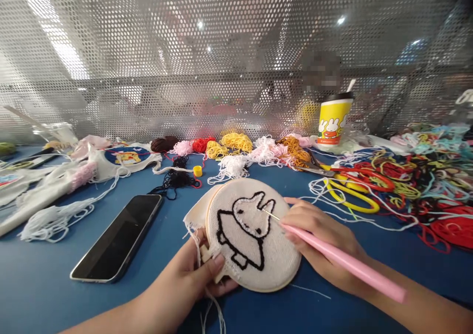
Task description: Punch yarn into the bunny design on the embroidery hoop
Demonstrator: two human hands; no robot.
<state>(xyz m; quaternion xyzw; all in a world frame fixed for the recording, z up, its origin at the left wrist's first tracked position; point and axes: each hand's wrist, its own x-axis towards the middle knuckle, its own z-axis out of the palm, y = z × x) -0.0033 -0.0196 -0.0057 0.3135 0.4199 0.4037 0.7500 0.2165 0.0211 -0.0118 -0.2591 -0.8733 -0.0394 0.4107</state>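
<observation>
My left hand (205, 270) grips an embroidery hoop (286, 270) at its lower left edge, thumb on top and fingers underneath. Stretched in the hoop is off-white cloth with a bunny figure (246, 230) outlined in black yarn, tilted to one side. Whitish loops follow the inside of its head outline. My right hand (321, 240) is closed around a pink punch needle (343, 262). Its thin metal tip meets the cloth, or nearly so, by the bunny's ears. White yarn (214, 309) hangs below my left hand.
A phone (120, 238) lies to the left. Balls of coloured yarn (236, 142) line the back, before a perforated metal screen (221, 53). At right are yellow-handled scissors (351, 196), tangled yarn (451, 225) and a yellow cup (334, 119). Another hooped piece (125, 159) lies at back left.
</observation>
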